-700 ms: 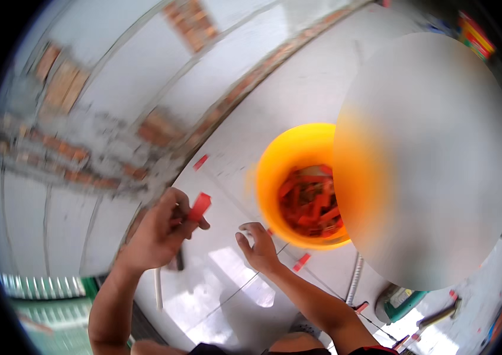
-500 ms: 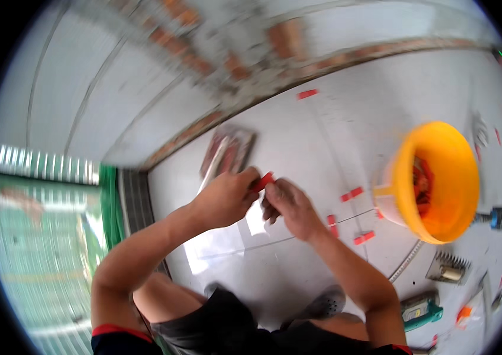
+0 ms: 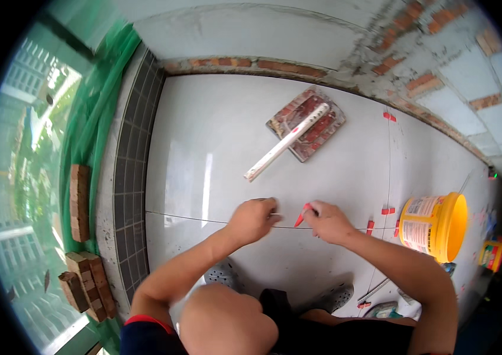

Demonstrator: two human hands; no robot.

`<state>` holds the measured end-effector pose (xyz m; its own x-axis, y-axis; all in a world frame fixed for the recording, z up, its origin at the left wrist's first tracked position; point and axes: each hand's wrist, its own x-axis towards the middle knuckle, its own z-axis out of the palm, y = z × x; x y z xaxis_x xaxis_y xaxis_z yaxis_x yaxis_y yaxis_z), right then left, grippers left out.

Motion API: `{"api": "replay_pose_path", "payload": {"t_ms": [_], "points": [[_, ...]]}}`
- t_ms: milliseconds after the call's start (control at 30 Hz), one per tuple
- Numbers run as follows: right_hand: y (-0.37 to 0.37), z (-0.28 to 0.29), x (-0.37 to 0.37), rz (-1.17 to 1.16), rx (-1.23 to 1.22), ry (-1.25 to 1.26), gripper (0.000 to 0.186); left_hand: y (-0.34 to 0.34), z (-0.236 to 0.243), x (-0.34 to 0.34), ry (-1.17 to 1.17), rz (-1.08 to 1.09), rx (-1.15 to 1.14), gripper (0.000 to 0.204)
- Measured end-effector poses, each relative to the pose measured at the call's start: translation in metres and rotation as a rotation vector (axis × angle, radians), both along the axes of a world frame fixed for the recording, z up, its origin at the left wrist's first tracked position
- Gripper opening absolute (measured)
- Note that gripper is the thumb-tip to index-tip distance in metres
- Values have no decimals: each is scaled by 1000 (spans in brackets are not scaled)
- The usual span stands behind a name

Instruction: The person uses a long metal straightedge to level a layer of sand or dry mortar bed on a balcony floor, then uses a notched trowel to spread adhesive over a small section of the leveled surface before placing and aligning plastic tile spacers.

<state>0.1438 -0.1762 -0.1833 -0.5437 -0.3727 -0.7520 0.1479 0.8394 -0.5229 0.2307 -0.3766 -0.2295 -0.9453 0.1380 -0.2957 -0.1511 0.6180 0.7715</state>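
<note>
Green mesh netting [image 3: 100, 112] hangs far left. The left hand [image 3: 254, 219] curls over pale glossy floor tiles [image 3: 203, 142]; whether it grips anything, I cannot tell. Just beside it, a slim red plastic wedge [image 3: 303, 215] is pinched between the right hand's [image 3: 329, 222] fingertips. Further right is a yellow round plastic bucket [image 3: 435, 228]
</note>
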Motion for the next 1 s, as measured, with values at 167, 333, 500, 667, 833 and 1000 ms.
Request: {"api": "replay_pose_path", "payload": {"t_ms": [167, 333, 500, 667, 833, 1000], "points": [[-58, -86, 35, 139, 127, 207, 35, -49, -88, 77, 11, 231, -382, 37], [-84, -114, 54, 275, 255, 244, 37, -61, -104, 87, 19, 346, -318, 41], [-88, -124, 38, 773, 333, 256, 41, -61, -108, 86, 45, 385, -267, 38], [-124, -100, 25, 1315, 432, 191, 49, -69, -104, 84, 49, 369, -224, 35], [-121, -108, 19, 1491, 344, 181, 47, -72, -105, 85, 40, 409, -178, 27], [-112, -120, 3, 1654, 294, 125, 42, -82, -88, 75, -59, 667, 154, 16]]}}
